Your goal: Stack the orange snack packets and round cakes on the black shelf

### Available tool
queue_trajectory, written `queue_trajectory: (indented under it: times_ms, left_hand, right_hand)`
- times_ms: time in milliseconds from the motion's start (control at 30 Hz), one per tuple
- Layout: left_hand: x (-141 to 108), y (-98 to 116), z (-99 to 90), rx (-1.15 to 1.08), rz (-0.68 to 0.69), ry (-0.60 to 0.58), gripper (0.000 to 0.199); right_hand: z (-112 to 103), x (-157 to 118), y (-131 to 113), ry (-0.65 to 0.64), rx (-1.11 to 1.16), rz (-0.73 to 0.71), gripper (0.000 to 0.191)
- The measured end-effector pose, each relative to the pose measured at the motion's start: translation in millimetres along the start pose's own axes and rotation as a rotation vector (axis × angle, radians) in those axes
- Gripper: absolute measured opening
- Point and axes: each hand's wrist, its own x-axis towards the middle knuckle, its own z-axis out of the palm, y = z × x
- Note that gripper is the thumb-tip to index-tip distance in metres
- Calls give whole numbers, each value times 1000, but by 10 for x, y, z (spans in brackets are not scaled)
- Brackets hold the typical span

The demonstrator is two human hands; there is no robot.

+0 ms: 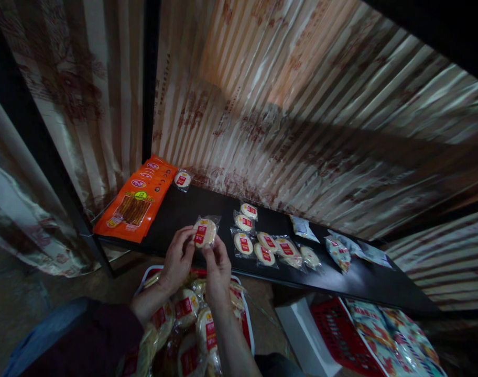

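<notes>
Between my two hands is a round pale cake in a clear wrapper with a red label [204,233], held above the front edge of the black shelf [207,201]. My left hand [179,256] grips its left side with fingers and thumb. At its lower right, my right hand [217,267] pinches the wrapper. Below my forearms, a basket with a pale rim [250,324] holds several similar wrapped cakes [185,308]. More wrapped cakes [243,243] lie in a cluster on the shelf, to the right of my hands.
Orange snack packets [134,201] lie at the shelf's left end, beside a single wrapped cake [182,179]. Small white packets [303,228] and a colourful packet [338,253] lie farther right. Below stand a white box [307,335] and a red basket [341,335] beside printed bags.
</notes>
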Motion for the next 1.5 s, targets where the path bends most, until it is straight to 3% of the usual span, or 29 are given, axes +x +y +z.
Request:
queue_trajectory:
  times_ms: [267,467,600,733,967,1200,1333,1500]
  left_hand:
    - [-12,71,-23,-428,-313,-121,34]
    - [47,144,6,-806,-584,-48,42]
    - [126,276,-16,-962,-753,-12,29]
    - [166,312,-40,-1023,-832,0,23]
    - [155,188,-35,-904,-661,-63,27]
    - [154,42,0,-480,-396,-15,33]
    - [154,-67,17,-312,-244,22,30]
    - [132,-144,-3,-87,-109,94,26]
  right_hand:
    - [71,-86,-85,-97,-140,-93,44]
    - [47,-89,-39,-91,-406,-227,38]
    - [28,-56,-31,-110,-511,-302,37]
    - [25,1,-32,-109,-542,-317,35]
    - [68,22,-25,-131,-396,-195,38]
    - [90,74,-17,-132,-132,28,41]
    - [85,130,43,-159,-111,2,39]
    - [95,159,142,-91,-136,0,37]
